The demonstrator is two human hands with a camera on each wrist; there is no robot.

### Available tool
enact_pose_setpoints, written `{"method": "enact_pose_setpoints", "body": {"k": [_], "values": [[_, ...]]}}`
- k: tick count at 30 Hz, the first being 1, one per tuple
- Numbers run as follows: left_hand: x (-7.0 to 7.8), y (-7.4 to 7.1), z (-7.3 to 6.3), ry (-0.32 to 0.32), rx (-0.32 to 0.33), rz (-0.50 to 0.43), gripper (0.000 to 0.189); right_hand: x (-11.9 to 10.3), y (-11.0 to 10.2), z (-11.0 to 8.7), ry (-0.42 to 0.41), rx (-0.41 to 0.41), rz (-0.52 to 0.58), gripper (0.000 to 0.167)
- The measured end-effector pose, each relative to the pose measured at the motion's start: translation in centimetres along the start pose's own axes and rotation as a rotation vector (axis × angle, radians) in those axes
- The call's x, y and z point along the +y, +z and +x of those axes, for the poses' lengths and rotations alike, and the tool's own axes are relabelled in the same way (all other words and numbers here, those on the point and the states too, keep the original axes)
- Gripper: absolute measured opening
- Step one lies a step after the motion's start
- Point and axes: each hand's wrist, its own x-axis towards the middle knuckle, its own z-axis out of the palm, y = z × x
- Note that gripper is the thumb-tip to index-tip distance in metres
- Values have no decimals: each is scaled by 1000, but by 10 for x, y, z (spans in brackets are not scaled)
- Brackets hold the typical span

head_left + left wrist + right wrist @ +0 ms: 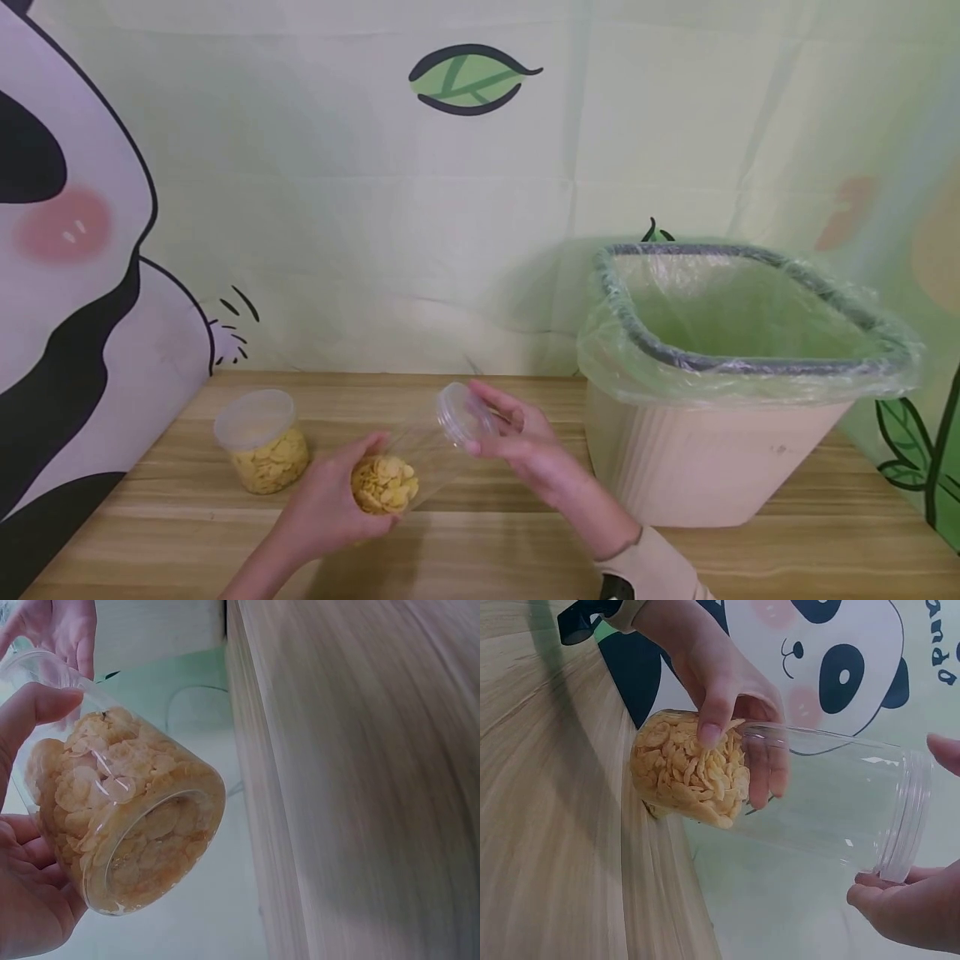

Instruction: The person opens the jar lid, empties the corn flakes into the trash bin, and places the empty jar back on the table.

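A clear, tall plastic jar is tilted above the table, its base toward the lower left. Yellow flakes that look like cornflakes fill its bottom part, while the upper part is see-through. My left hand grips the jar around its lower body, thumb and fingers on opposite sides in the left wrist view. With its fingers and thumb at the rim, my right hand holds the clear lid, which sits at the jar's mouth. To the left stands a shorter lidded tub of similar flakes, untouched.
A pale ribbed bin with a clear bag folded over its grey rim stands on the right. Under everything lies a wood-grain table. Behind it hangs a pale green backdrop with a printed panda and leaves.
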Motion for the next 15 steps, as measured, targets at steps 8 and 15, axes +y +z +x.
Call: {"method": "enact_pose_setpoints", "body": {"k": [8,15], "values": [[-1,0,1,-21,-10,-10,83,3,4,-7,15,125,-6,91],[-2,2,-1,-23,-5,36,84,3,13,-5,7,219,-34,81]]}}
